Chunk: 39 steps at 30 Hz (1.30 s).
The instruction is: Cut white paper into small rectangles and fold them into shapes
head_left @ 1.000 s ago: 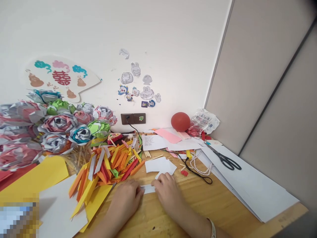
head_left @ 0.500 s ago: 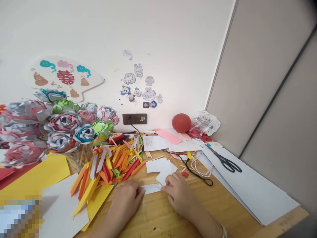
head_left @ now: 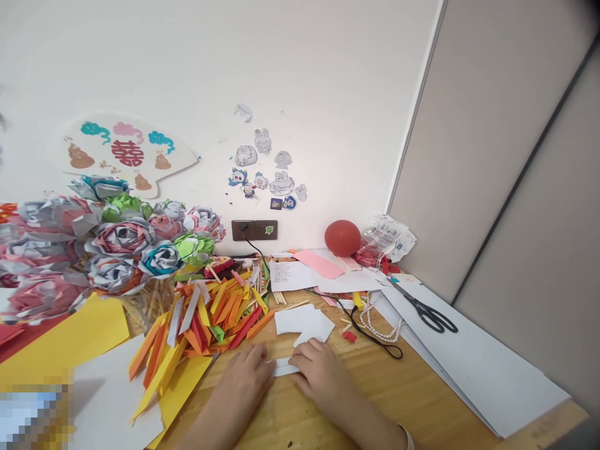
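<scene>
A small folded strip of white paper (head_left: 284, 367) lies on the wooden table between my two hands. My left hand (head_left: 249, 376) has its fingers closed on the strip's left end. Over the right end, my right hand (head_left: 319, 374) bends its fingers and presses the paper down, hiding part of it. Just beyond the right hand lie several loose white paper pieces (head_left: 300, 320), overlapping one another. To the left of my left hand is a heap of folded strips in orange, yellow and red (head_left: 220, 312).
Folded paper flowers (head_left: 122, 239) stand bunched at the left, near yellow paper (head_left: 100, 328). Black-handled scissors (head_left: 429, 312) lie on white sheets (head_left: 497, 375) at the right. A red balloon (head_left: 342, 237), a bead string (head_left: 375, 334) and a black cord (head_left: 382, 344) are farther back.
My right hand slid right along the strip, uncovering more of it, then came back left over its right end. My left hand has stayed at the left end.
</scene>
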Available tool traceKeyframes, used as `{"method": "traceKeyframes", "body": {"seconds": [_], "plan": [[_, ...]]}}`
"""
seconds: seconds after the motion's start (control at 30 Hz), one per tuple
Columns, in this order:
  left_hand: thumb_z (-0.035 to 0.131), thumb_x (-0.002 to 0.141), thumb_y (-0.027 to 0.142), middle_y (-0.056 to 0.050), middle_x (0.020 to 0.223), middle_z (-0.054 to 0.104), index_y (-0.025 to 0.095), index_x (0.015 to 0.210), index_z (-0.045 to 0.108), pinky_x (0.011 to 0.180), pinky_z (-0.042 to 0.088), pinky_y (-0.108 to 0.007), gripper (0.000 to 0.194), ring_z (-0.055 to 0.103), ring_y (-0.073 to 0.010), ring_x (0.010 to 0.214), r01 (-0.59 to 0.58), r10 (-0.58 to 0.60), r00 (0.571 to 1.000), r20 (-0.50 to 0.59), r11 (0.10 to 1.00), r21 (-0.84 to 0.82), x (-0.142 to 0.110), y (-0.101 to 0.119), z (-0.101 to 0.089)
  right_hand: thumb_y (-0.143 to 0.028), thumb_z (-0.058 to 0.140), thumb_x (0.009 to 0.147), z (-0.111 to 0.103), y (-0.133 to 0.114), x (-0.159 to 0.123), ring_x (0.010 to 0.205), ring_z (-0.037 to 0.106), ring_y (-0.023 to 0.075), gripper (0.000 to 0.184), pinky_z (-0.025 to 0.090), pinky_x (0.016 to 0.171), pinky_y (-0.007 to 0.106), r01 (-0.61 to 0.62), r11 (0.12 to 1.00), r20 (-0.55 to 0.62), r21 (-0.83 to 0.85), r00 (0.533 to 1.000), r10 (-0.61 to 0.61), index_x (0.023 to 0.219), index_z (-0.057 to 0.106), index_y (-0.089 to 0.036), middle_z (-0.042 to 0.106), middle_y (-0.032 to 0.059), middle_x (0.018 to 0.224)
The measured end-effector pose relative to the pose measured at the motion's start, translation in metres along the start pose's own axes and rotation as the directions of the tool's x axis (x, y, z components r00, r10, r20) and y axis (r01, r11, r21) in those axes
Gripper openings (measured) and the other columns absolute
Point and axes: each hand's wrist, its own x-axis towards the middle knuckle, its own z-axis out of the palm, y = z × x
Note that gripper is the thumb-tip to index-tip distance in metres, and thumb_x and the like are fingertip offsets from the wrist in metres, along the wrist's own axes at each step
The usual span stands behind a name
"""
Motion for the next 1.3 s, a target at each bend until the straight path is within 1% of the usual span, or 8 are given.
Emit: {"method": "traceKeyframes", "body": {"seconds": [0.17,0.33,0.5,0.7,0.83,1.0,1.13,1.3], "plan": [[0.052,0.084,0.011,-0.004,0.082,0.066,0.019,0.08,0.066,0.066,0.046,-0.03,0.016,0.06,-0.02,0.075,-0.119,0.124,0.992,-0.028,0.982,0.144,0.002,-0.001,0.003,-0.018,0.059,0.085,0.001,-0.001,0.002,0.082,0.051,0.0181,0.009,0.039,0.07,0.03,0.02,0.992,0.0,-0.122,1.0,-0.021,0.076,0.062,-0.018,0.061,0.0019,0.083],[0.06,0.081,0.016,-0.005,0.085,0.067,0.019,0.081,0.067,0.065,0.047,-0.032,0.008,0.061,-0.0209,0.074,-0.126,0.124,0.992,0.021,0.982,0.14,0.004,0.001,-0.006,-0.036,0.065,0.081,-0.001,-0.003,0.001,0.082,0.051,0.019,0.019,0.039,0.067,0.03,0.062,0.99,0.015,-0.129,0.998,-0.06,0.076,0.062,-0.018,0.059,0.0022,0.082],[0.049,0.086,0.009,-0.005,0.078,0.067,0.017,0.079,0.066,0.063,0.049,-0.032,0.021,0.062,-0.0206,0.072,-0.186,0.174,0.982,0.073,0.959,0.213,0.004,0.003,-0.008,-0.014,0.062,0.082,0.012,-0.004,0.0,0.073,0.049,0.0188,0.01,0.036,0.061,0.031,0.155,0.941,-0.019,-0.302,0.985,-0.169,0.073,0.058,-0.016,0.058,0.0036,0.076],[0.054,0.083,0.009,-0.006,0.079,0.069,0.016,0.089,0.066,0.065,0.052,-0.033,0.015,0.064,-0.0215,0.074,-0.192,0.191,0.981,0.022,0.968,0.164,0.002,-0.004,-0.003,-0.019,0.063,0.083,0.015,-0.003,0.0,0.072,0.05,0.0194,0.009,0.035,0.059,0.031,0.113,0.956,-0.043,-0.27,0.991,-0.13,0.078,0.056,-0.019,0.058,0.0022,0.077],[0.061,0.081,0.022,-0.004,0.079,0.068,0.018,0.08,0.064,0.063,0.051,-0.029,0.005,0.063,-0.0195,0.072,-0.161,0.16,0.987,0.009,0.984,0.083,0.003,-0.006,-0.007,-0.025,0.063,0.084,0.015,-0.003,0.002,0.072,0.05,0.0196,0.013,0.035,0.058,0.031,0.092,0.96,-0.063,-0.264,0.992,-0.112,0.075,0.056,-0.019,0.058,0.0025,0.075],[0.051,0.084,0.013,-0.003,0.07,0.066,0.018,0.069,0.064,0.058,0.048,-0.029,0.02,0.062,-0.0192,0.065,-0.185,0.192,0.981,-0.018,0.965,0.184,0.003,-0.005,-0.003,-0.014,0.062,0.082,0.017,-0.005,0.002,0.072,0.049,0.0192,0.013,0.034,0.06,0.03,0.128,0.945,-0.057,-0.301,0.987,-0.152,0.07,0.056,-0.017,0.059,0.0032,0.073],[0.048,0.087,0.015,-0.005,0.074,0.067,0.017,0.072,0.064,0.062,0.048,-0.033,0.022,0.063,-0.0211,0.068,-0.135,0.135,0.991,0.007,0.981,0.142,0.004,-0.004,0.001,-0.013,0.062,0.082,0.011,-0.006,0.004,0.074,0.05,0.0189,0.013,0.035,0.062,0.029,0.032,0.98,-0.035,-0.194,0.999,-0.039,0.07,0.059,-0.017,0.06,0.0031,0.073],[0.049,0.087,0.019,-0.006,0.082,0.067,0.016,0.077,0.063,0.071,0.047,-0.031,0.017,0.063,-0.0212,0.08,0.146,-0.138,0.985,0.103,0.987,-0.069,0.006,0.0,-0.006,-0.021,0.064,0.082,0.0,-0.004,0.007,0.081,0.054,0.015,0.008,0.037,0.069,0.025,-0.282,0.937,0.015,0.206,0.958,0.285,0.075,0.061,-0.018,0.062,-0.0001,0.083]]}}
